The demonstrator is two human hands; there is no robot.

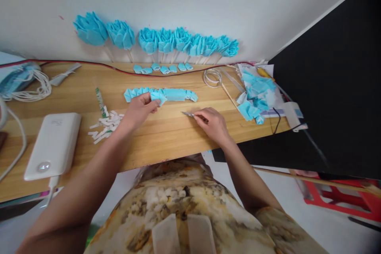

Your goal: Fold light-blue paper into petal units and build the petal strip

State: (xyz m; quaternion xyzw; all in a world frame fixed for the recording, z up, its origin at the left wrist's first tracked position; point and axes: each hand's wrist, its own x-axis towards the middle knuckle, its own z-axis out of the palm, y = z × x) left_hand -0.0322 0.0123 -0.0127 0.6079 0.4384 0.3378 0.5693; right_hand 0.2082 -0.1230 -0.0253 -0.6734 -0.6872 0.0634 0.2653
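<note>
Between the thumb and fingers of my left hand (138, 112) is a folded blue paper petal (159, 97). It is held just in front of a row of blue folded paper petals (175, 95) lying on the table. My right hand (212, 124), to the right, is closed on a small pointed metal tool (187, 114). The tip of this tool points left, toward my left hand, and its grip is mostly hidden by my fingers. A gap separates the tool from the petal.
Blue paper roses (181, 39) on sticks lean along the wall, with small folded pieces (168, 70) below. White paper strips (105, 127) and a white power bank (53, 143) lie left. A wire coil (212, 78) and blue scraps (257, 89) lie right. A red-black cable (104, 64) crosses behind.
</note>
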